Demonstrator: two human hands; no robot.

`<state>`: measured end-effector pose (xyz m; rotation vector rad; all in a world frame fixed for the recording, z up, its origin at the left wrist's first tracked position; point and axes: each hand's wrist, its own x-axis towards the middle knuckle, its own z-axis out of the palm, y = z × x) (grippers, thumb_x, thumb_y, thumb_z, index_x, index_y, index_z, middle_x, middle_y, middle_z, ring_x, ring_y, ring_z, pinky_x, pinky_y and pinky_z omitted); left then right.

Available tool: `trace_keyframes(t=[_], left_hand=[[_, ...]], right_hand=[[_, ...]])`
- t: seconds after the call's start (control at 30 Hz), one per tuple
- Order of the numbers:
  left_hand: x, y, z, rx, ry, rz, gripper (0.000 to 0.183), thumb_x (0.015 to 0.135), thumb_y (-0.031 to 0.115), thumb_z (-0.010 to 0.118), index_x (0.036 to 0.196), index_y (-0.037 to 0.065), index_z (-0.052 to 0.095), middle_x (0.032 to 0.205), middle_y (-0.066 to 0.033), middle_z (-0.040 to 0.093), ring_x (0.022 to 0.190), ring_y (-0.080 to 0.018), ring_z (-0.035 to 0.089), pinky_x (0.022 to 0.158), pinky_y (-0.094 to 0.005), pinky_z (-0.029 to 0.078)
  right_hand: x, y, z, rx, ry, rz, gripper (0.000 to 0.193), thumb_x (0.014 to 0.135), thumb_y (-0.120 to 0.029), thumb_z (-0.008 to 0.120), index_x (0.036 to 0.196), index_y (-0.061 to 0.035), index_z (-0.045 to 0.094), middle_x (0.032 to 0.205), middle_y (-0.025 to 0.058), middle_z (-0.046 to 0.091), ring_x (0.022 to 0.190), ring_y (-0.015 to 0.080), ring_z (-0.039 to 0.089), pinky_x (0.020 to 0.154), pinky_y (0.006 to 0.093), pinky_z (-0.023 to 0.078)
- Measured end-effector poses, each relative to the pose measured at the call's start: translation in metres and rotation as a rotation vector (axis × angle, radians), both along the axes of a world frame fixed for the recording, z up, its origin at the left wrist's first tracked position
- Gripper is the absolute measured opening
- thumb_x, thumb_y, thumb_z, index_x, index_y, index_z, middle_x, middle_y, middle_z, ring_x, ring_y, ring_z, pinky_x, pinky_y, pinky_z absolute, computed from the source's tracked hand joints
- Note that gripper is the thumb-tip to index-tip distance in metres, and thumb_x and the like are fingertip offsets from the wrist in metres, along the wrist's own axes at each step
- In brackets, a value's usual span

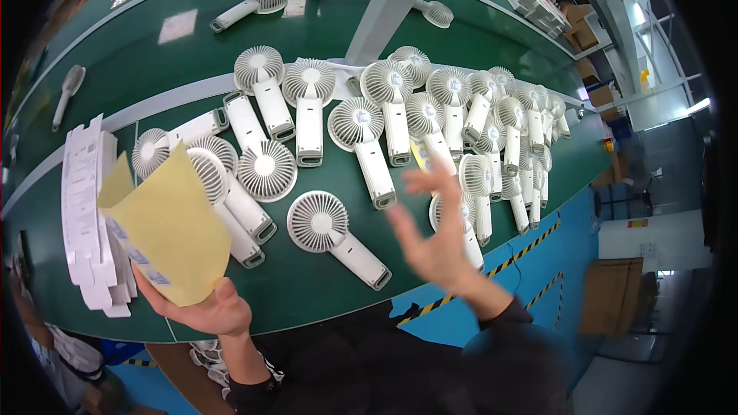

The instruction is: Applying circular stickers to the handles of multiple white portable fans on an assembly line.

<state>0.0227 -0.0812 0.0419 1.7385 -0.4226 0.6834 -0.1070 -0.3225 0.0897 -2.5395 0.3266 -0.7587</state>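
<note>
My left hand (204, 311) is closed on the lower edge of a curled yellow label sheet (173, 230), which has a few printed labels along its left side. The sheet hides part of several white handheld fans behind it. My right hand (437, 234), slightly blurred, hovers over the fans with its fingers apart and nothing visible in them. Partly covered by that hand is a white fan (470, 242). Between my hands, one fan (321, 220) lies face up near the table's front edge. Just beyond the right fingertips a small yellow piece (420, 155) shows among the fans.
Many fans (492, 138) crowd the right of the green table (323, 177). Flattened white boxes (84, 215) are stacked at the left. A grey metal post (392, 8) rises from the middle, and a few fans (265, 0) lie on the surface behind. Fans also fill a box (184, 373) below.
</note>
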Motion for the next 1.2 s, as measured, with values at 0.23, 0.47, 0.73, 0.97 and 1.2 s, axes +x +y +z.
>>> trace_keyframes(t=[0.23,0.47,0.73,0.97,1.2], left_hand=[[0.019,0.016,-0.017,0.329,-0.038,0.286,0.091,0.095,0.062,0.044,0.143,-0.013,0.021,0.148,-0.0257,0.029,0.133,-0.0339,0.041,0.107,-0.0429,0.036],[0.033,0.061,-0.04,0.437,-0.208,0.298,0.093,0.091,0.068,0.037,0.146,-0.006,0.03,0.139,-0.0281,0.046,0.125,-0.0399,0.05,0.101,-0.0472,0.044],[0.036,0.02,-0.022,0.411,-0.054,0.434,0.094,0.091,0.069,0.04,0.148,-0.002,0.021,0.146,-0.0327,0.034,0.131,-0.0456,0.042,0.104,-0.0556,0.041],[0.022,0.026,-0.022,0.398,-0.018,0.477,0.091,0.092,0.069,0.035,0.147,-0.002,0.027,0.144,-0.0299,0.039,0.126,-0.0445,0.048,0.099,-0.0523,0.046],[0.022,0.059,-0.004,0.407,0.086,0.115,0.096,0.087,0.064,0.054,0.146,-0.006,0.026,0.139,-0.0249,0.044,0.127,-0.0401,0.045,0.104,-0.0492,0.04]], right_hand=[[0.18,-0.241,0.007,-0.078,0.033,-0.274,0.066,0.093,-0.023,0.062,0.146,-0.0027,0.027,0.088,0.0071,0.07,0.079,0.0222,0.066,0.081,0.0336,0.049],[0.281,-0.506,-0.084,-0.827,0.126,0.048,0.073,0.092,-0.045,0.053,0.145,-0.0023,0.026,0.116,0.0251,0.059,0.109,0.0424,0.057,0.094,0.0486,0.045],[0.335,-0.586,-0.138,-0.435,0.538,-0.813,0.103,0.086,-0.067,0.05,0.153,-0.0059,0.001,0.14,0.0311,0.044,0.126,0.0507,0.046,0.107,0.051,0.036],[0.284,-0.541,-0.109,-0.771,0.239,-0.07,0.026,0.083,-0.024,0.067,0.1,-0.0037,0.067,0.088,0.0098,0.063,0.083,0.019,0.06,0.075,0.0353,0.048],[0.168,-0.369,0.039,-0.007,0.304,-0.281,0.079,0.08,-0.013,0.064,0.147,0.0044,0.024,0.114,0.0108,0.065,0.097,0.0181,0.06,0.084,0.0293,0.048]])
